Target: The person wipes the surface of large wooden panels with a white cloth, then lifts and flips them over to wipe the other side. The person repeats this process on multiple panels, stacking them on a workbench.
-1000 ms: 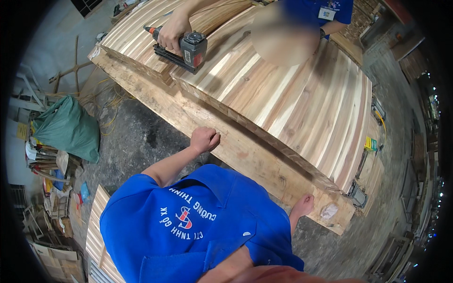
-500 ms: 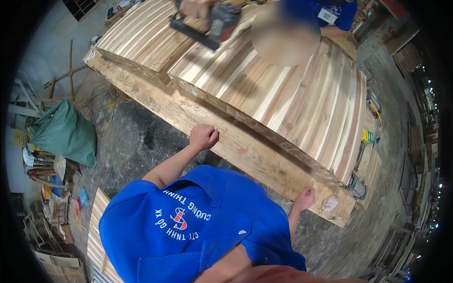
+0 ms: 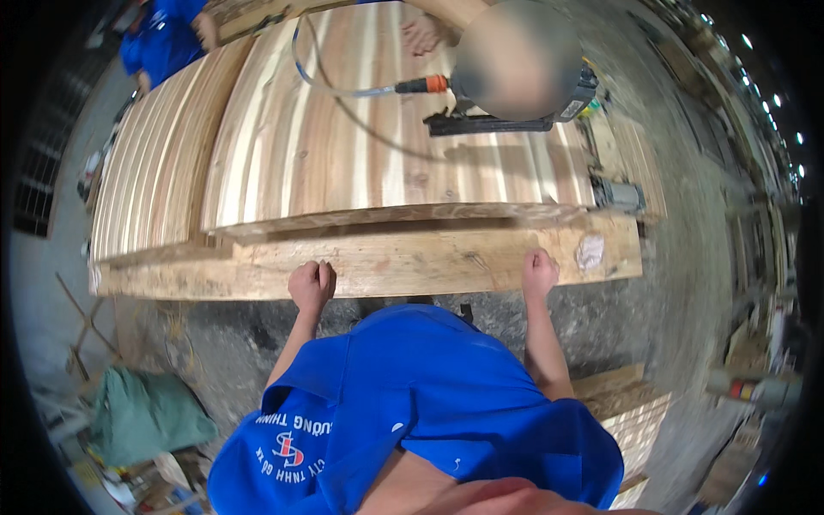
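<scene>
My left hand (image 3: pixel 312 283) is closed in a fist at the near edge of a long bare board (image 3: pixel 378 266). My right hand (image 3: pixel 540 273), fingers curled too, rests on the same board farther right. Nothing shows in either fist. Just right of it lies a crumpled whitish piece of paper or cloth (image 3: pixel 590 251). Beyond the board stands a stack of striped wooden panels (image 3: pixel 343 129). Over its top hangs a black air nailer or stapler (image 3: pixel 489 124) with an orange-fitted hose (image 3: pixel 365 89), beside a co-worker's forearm; a blurred disc hides the grip.
Another co-worker's hand (image 3: pixel 421 36) lies flat on the panels. A person in blue (image 3: pixel 167 39) is at the far left. A grey tool (image 3: pixel 618 196) sits by the stack's right end. A green sack (image 3: pixel 146 416) stands on the floor at lower left; striped panels (image 3: pixel 639 429) lie lower right.
The view has turned, so the board now runs nearly level. The nailer appears farther right over the panels, and its hose has come into view. Both my fists stay closed at the board.
</scene>
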`<state>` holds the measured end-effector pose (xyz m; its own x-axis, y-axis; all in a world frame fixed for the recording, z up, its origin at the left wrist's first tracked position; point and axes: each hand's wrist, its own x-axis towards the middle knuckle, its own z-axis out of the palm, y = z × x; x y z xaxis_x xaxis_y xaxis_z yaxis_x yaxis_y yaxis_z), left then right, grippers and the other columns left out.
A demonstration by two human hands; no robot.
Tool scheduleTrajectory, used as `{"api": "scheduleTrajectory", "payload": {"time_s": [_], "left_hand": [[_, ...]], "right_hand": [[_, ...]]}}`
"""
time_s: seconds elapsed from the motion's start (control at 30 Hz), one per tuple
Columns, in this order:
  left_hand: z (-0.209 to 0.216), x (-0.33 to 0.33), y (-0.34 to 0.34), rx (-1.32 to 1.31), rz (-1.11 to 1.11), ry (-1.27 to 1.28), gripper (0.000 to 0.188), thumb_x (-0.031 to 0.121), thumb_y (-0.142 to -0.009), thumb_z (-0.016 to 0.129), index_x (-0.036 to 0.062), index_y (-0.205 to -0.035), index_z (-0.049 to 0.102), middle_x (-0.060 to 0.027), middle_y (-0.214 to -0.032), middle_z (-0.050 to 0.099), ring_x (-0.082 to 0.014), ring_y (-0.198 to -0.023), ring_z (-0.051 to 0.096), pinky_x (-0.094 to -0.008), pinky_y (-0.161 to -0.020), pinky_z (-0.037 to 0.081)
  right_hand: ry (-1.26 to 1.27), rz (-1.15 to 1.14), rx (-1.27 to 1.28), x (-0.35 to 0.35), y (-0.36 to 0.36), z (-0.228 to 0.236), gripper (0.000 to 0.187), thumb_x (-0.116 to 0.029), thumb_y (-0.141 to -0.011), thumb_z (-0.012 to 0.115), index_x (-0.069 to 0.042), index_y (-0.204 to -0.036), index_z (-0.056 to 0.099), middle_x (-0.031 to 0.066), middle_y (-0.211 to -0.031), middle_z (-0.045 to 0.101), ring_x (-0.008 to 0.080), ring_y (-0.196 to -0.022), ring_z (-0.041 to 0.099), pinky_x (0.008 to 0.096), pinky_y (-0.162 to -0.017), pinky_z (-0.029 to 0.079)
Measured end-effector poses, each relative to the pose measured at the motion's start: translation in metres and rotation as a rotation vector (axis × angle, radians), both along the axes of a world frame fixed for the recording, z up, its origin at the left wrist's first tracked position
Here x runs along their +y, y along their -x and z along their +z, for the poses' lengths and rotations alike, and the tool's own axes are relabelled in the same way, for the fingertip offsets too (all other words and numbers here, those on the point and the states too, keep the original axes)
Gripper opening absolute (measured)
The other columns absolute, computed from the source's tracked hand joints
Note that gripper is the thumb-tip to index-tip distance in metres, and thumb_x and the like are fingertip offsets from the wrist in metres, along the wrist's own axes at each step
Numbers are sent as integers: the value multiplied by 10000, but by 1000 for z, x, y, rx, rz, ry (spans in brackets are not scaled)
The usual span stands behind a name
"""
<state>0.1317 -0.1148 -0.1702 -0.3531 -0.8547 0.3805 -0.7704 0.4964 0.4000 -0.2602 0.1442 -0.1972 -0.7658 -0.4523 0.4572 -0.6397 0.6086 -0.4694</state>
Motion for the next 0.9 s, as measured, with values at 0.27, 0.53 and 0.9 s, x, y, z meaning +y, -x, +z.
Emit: {"api": "scheduleTrajectory", "payload": {"time_s": [0.27, 0.53, 0.9], "left_hand": [[-6, -3, 0, -57, -23, 22, 345, 291, -861, 589, 68, -603, 538, -141, -619, 568, -337, -601, 562, -438, -565, 436], [-2, -2, 1, -77, -14, -18, 355, 295, -858, 591, 57, -600, 539, -155, -611, 571, -353, -599, 565, -452, -558, 435], [-1, 1, 3, -33, -17, -47, 351, 280, -847, 592, 51, -587, 537, -169, -608, 568, -367, -591, 562, -464, -552, 431]], "right_hand": [[-54, -51, -21, 0, -3, 9, 150, -218, -817, 630, -108, -715, 615, 65, -651, 599, 286, -653, 574, 405, -698, 425], [-53, -43, 1, -1, -3, 10, 134, -218, -805, 641, -108, -729, 626, 57, -659, 600, 278, -658, 576, 390, -711, 420], [-126, -60, 15, -1, -2, 10, 148, -230, -807, 636, -108, -725, 621, 70, -680, 619, 283, -674, 589, 408, -719, 437]]}}
